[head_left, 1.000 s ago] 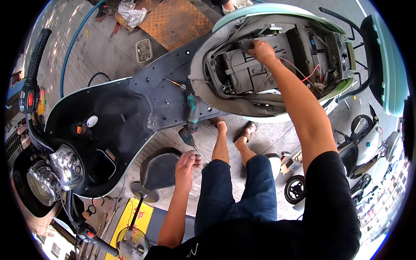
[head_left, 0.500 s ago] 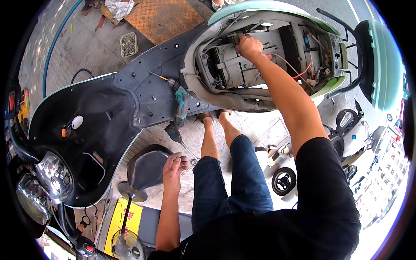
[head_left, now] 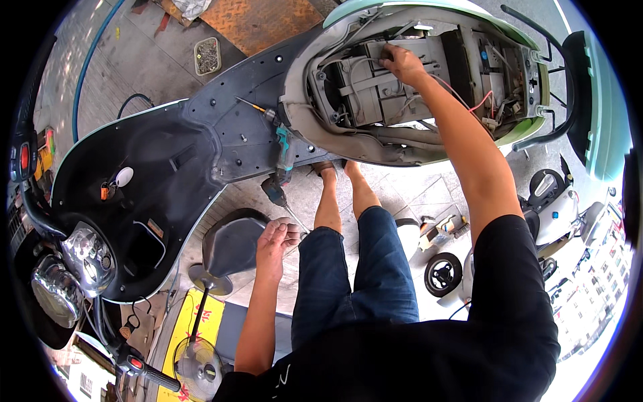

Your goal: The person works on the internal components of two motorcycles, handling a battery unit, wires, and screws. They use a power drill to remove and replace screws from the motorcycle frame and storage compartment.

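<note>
My right hand [head_left: 404, 65] reaches into the open body of a scooter, where the seat would sit. Its fingers are bent down onto the upper edge of the grey battery area [head_left: 385, 87], among cables. What the fingertips grip there is hidden. My left hand [head_left: 276, 246] hangs in front of a dark seat [head_left: 234, 241], thumb and fingers drawn together; anything in them is too small to make out. On the dark footboard [head_left: 228, 127] rests a teal cordless drill [head_left: 284, 151] with a long bit, its base jutting over the edge. A red wire [head_left: 482, 102] runs behind my right wrist.
A small tray of screws [head_left: 207, 55] stands beyond the footboard, near a rusty metal plate [head_left: 261, 23]. At the lower left are a fan [head_left: 197, 368] and the handlebar grip [head_left: 161, 380]. A loose wheel [head_left: 443, 275] lies right of my legs.
My right hand has shifted slightly within the battery area, its fingers now bent lower over the edge. My left hand has risen a little. The whole view has shifted slightly.
</note>
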`<state>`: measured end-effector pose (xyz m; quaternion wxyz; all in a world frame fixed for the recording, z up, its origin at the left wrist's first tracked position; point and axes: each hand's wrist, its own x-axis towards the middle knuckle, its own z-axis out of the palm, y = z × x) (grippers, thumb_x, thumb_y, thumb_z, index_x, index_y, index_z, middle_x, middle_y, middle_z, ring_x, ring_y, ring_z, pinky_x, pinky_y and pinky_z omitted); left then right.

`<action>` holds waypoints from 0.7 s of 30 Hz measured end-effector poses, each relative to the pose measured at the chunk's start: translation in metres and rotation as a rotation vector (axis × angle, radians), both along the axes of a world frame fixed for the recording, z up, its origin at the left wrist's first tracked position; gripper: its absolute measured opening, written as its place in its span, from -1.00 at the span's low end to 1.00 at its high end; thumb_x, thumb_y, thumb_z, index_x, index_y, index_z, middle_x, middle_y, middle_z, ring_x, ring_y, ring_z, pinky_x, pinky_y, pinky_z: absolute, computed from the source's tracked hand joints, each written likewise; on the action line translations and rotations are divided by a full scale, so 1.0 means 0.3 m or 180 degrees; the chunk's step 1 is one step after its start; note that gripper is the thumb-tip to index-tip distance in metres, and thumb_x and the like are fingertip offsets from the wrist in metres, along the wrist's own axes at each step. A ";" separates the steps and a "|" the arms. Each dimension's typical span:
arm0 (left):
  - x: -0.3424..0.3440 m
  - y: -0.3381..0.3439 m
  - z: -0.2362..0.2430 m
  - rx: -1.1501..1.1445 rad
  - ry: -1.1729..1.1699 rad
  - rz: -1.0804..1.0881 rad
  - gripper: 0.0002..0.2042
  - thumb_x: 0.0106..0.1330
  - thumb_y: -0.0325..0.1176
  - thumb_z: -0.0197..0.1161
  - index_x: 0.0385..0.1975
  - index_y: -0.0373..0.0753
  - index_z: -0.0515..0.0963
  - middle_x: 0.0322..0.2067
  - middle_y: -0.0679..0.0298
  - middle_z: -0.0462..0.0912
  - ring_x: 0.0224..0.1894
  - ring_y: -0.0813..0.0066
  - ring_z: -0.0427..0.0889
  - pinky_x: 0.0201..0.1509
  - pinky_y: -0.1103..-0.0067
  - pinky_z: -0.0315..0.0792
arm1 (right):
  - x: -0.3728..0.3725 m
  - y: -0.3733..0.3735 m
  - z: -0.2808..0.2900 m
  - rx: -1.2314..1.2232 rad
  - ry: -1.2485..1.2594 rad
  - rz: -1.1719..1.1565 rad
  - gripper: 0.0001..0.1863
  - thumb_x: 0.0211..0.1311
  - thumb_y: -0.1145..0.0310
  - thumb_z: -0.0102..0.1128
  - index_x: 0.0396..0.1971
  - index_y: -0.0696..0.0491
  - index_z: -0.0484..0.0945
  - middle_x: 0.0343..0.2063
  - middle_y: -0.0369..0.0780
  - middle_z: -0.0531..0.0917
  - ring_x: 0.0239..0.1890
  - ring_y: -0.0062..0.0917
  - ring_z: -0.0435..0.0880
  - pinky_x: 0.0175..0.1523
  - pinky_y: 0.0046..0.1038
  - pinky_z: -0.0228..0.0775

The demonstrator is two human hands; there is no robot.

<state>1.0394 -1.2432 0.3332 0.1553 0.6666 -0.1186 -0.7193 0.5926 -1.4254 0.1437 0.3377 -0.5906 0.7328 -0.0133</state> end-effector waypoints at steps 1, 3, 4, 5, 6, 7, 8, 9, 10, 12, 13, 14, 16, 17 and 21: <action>-0.005 -0.009 0.007 -0.0023 0.0008 -0.0037 -0.76 0.33 -0.28 0.14 -0.11 -0.27 0.49 -0.29 0.21 0.61 -0.29 0.47 0.59 -0.17 0.55 0.46 | -0.007 0.007 -0.001 -0.0083 -0.0068 0.0062 -0.58 0.16 0.21 0.17 0.00 0.03 0.47 -0.11 -0.07 0.62 -0.01 -0.11 0.55 0.05 -0.19 0.41; -0.006 -0.016 0.003 0.0006 -0.0010 -0.0121 -0.75 0.33 -0.28 0.13 -0.10 -0.27 0.49 -0.28 0.22 0.60 -0.28 0.49 0.58 -0.16 0.56 0.45 | -0.026 0.022 0.000 -0.0249 -0.0188 0.0183 -0.60 0.11 0.28 0.19 -0.03 0.04 0.48 -0.11 -0.06 0.60 -0.02 -0.10 0.54 0.04 -0.20 0.41; -0.009 -0.018 0.002 0.0022 -0.0022 -0.0144 -0.75 0.33 -0.28 0.13 -0.10 -0.27 0.49 -0.28 0.22 0.60 -0.29 0.49 0.58 -0.16 0.56 0.45 | -0.011 0.025 0.012 -0.0250 -0.0042 0.0173 -0.61 0.08 0.31 0.20 -0.05 0.05 0.49 -0.11 -0.06 0.59 -0.03 -0.11 0.55 0.04 -0.20 0.42; -0.011 -0.021 0.001 0.0040 -0.0031 -0.0165 -0.75 0.33 -0.27 0.13 -0.10 -0.27 0.49 -0.28 0.22 0.60 -0.29 0.49 0.57 -0.16 0.57 0.45 | 0.007 0.030 0.025 -0.0248 0.0107 0.0166 -0.62 0.06 0.33 0.21 -0.07 0.05 0.50 -0.12 -0.07 0.59 -0.04 -0.12 0.56 0.03 -0.21 0.43; -0.012 -0.029 -0.005 0.0002 -0.0092 -0.0213 -0.74 0.33 -0.27 0.12 -0.10 -0.27 0.48 -0.28 0.23 0.60 -0.29 0.50 0.57 -0.16 0.57 0.45 | 0.026 0.036 0.038 -0.0245 0.0259 0.0162 -0.62 0.03 0.35 0.22 -0.09 0.05 0.50 -0.12 -0.08 0.58 -0.05 -0.13 0.56 0.03 -0.21 0.44; -0.018 -0.034 -0.001 -0.0001 -0.0097 -0.0206 -0.74 0.33 -0.27 0.12 -0.09 -0.28 0.48 -0.29 0.23 0.60 -0.29 0.50 0.57 -0.16 0.57 0.44 | 0.063 0.052 0.074 -0.0411 0.0436 0.0355 -0.64 0.02 0.35 0.22 -0.11 0.05 0.51 -0.13 -0.10 0.57 -0.06 -0.15 0.57 0.02 -0.22 0.45; -0.027 -0.044 0.006 -0.0020 -0.0101 -0.0186 -0.74 0.33 -0.27 0.12 -0.09 -0.28 0.48 -0.29 0.23 0.60 -0.28 0.50 0.57 -0.16 0.57 0.44 | 0.112 0.053 0.129 -0.0596 0.0612 0.0560 -0.65 0.01 0.36 0.23 -0.14 0.04 0.52 -0.13 -0.12 0.57 -0.07 -0.17 0.58 0.01 -0.24 0.46; -0.038 -0.053 0.007 -0.0047 -0.0090 -0.0171 -0.74 0.33 -0.27 0.12 -0.09 -0.28 0.48 -0.29 0.23 0.59 -0.28 0.50 0.57 -0.16 0.57 0.44 | 0.150 0.056 0.171 -0.0788 0.0802 0.0762 -0.67 0.00 0.36 0.24 -0.17 0.04 0.52 -0.14 -0.14 0.56 -0.08 -0.18 0.58 0.00 -0.25 0.47; -0.049 -0.054 0.003 -0.0067 0.0012 -0.0144 -0.74 0.33 -0.27 0.12 -0.10 -0.28 0.48 -0.29 0.24 0.60 -0.29 0.51 0.57 -0.16 0.57 0.44 | 0.173 0.075 0.178 -0.0769 0.0640 0.1113 -0.71 0.01 0.33 0.25 -0.22 0.02 0.52 -0.21 -0.18 0.58 -0.11 -0.23 0.59 -0.05 -0.27 0.49; -0.055 -0.038 -0.006 -0.0004 -0.0023 -0.0090 -0.74 0.33 -0.27 0.12 -0.10 -0.28 0.48 -0.30 0.24 0.60 -0.29 0.51 0.57 -0.16 0.57 0.44 | 0.276 0.122 0.201 0.0297 0.0215 0.1285 -0.71 0.07 0.22 0.25 -0.22 0.03 0.55 -0.23 -0.14 0.64 -0.11 -0.23 0.62 -0.07 -0.24 0.49; -0.061 -0.032 -0.009 0.0022 -0.0019 -0.0073 -0.75 0.33 -0.28 0.12 -0.10 -0.28 0.48 -0.30 0.25 0.60 -0.29 0.51 0.57 -0.16 0.57 0.44 | 0.301 0.152 0.184 0.0782 0.0132 0.1273 -0.70 0.09 0.16 0.25 -0.25 0.04 0.57 -0.25 -0.11 0.66 -0.11 -0.21 0.63 -0.05 -0.22 0.48; -0.071 -0.031 -0.010 0.0065 0.0003 -0.0064 -0.75 0.34 -0.28 0.11 -0.10 -0.28 0.49 -0.30 0.26 0.60 -0.28 0.51 0.57 -0.15 0.58 0.44 | 0.312 0.195 0.152 0.0763 -0.0047 0.1192 -0.69 0.09 0.15 0.23 -0.25 0.05 0.58 -0.27 -0.08 0.67 -0.12 -0.18 0.63 -0.05 -0.20 0.47; -0.090 -0.024 -0.002 0.0010 0.0118 0.0004 -0.76 0.34 -0.29 0.13 -0.10 -0.28 0.50 -0.30 0.25 0.61 -0.28 0.53 0.57 -0.15 0.58 0.45 | 0.309 0.227 0.115 0.1116 -0.0161 0.0782 -0.68 0.10 0.15 0.22 -0.24 0.06 0.58 -0.26 -0.07 0.67 -0.12 -0.16 0.63 -0.05 -0.20 0.47; -0.101 -0.023 0.005 -0.0023 0.0176 0.0032 -0.76 0.34 -0.29 0.14 -0.10 -0.28 0.51 -0.29 0.25 0.61 -0.28 0.53 0.57 -0.15 0.59 0.46 | 0.305 0.239 0.103 0.1287 -0.0217 0.0570 -0.67 0.10 0.16 0.21 -0.23 0.07 0.59 -0.26 -0.06 0.67 -0.12 -0.16 0.63 -0.04 -0.20 0.46; -0.084 0.007 0.004 -0.0006 0.0142 0.0161 -0.76 0.34 -0.30 0.13 -0.10 -0.28 0.51 -0.30 0.26 0.62 -0.28 0.54 0.58 -0.15 0.60 0.46 | 0.299 0.242 0.065 0.2200 -0.0868 -0.0059 -0.64 0.19 0.15 0.11 -0.26 0.16 0.59 -0.34 -0.07 0.68 -0.31 -0.27 0.69 -0.19 -0.26 0.52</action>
